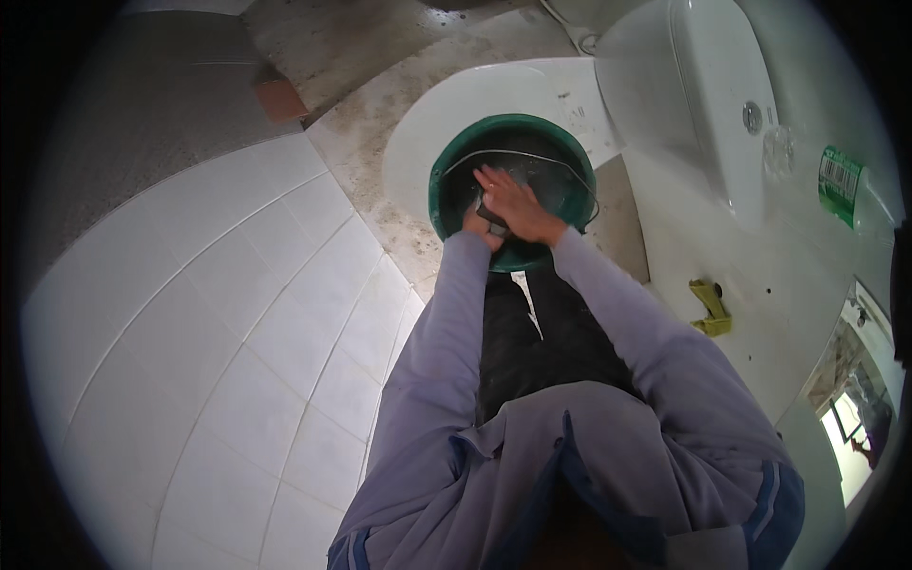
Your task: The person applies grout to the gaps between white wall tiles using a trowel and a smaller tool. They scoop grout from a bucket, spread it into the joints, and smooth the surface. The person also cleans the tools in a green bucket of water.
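Observation:
A green bucket (439, 195) with a thin wire handle (532, 153) holds dark, murky water. Both my hands are inside its near part. My left hand (481, 226) is closed round a small dark, blocky item (490, 211) with a pale edge, whose kind I cannot make out. Across the top of that item lies my right hand (513, 202), its fingers stretched toward the far left. The left fingertips are partly hidden under the item and the right hand.
Behind the bucket is a white toilet lid (494, 87), with the white cistern (655, 85) at its right. A green-labelled bottle (840, 186), a yellow-green bracket (710, 308) and a mirror (850, 389) are on the right. White wall tiles (256, 275) run along the left.

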Available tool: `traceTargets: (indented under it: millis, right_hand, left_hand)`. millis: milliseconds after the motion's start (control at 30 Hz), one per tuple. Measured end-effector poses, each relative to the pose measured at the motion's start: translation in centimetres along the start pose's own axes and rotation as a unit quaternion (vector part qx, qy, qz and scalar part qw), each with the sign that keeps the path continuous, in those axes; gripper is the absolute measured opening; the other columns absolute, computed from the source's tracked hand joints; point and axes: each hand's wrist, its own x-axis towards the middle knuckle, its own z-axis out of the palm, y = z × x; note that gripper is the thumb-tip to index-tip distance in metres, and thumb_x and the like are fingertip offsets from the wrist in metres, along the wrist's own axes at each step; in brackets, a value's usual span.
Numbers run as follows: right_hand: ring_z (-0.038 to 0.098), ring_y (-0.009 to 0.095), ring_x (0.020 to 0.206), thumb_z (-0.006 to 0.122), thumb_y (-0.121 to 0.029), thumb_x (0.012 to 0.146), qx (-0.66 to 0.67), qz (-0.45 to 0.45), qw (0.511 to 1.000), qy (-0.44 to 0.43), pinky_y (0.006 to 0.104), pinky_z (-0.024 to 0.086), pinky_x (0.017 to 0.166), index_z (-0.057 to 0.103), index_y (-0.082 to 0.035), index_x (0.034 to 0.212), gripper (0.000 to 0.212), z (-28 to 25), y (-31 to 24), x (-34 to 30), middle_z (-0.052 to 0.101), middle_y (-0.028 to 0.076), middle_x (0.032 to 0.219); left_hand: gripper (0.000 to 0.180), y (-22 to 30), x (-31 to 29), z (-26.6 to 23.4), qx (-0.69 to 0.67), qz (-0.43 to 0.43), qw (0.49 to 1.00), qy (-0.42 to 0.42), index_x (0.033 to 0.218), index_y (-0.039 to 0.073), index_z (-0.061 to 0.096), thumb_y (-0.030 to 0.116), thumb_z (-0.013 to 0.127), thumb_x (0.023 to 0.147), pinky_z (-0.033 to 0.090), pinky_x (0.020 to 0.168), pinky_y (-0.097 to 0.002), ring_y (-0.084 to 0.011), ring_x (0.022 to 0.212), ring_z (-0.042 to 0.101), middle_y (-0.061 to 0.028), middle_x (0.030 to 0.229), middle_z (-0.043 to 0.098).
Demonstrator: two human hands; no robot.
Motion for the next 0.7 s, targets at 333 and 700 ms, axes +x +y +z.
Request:
traceTargets:
  millis: [333,700]
  right_hand:
    - [0.017,0.03,0.142,0.026,-0.034,0.101,-0.007,0.019,1.0,0.004,0.0413,0.015,0.116,0.034,-0.003,0.143,0.053,1.4,4.2,-1.5,0.025,0.019,0.151]
    - [0.008,0.028,0.145,0.033,-0.035,0.099,0.348,0.14,0.927,-0.018,0.0356,0.01,0.116,0.025,0.0,0.146,0.059,1.7,4.6,1.4,0.015,0.017,0.155]
  left_hand:
    - [0.026,-1.7,3.1,-2.7,-0.093,0.013,0.996,0.001,0.11,0.01,0.06,0.027,0.051,0.092,0.056,0.076,-0.0453,-0.0259,0.09,0.066,-0.0088,0.103,0.066]
    - [0.032,-1.0,-0.4,-1.3,-0.14,0.051,0.985,0.085,0.115,0.013,0.059,0.034,0.052,0.091,0.052,0.085,-0.0492,-0.0299,0.103,0.061,-0.0105,0.115,0.063]
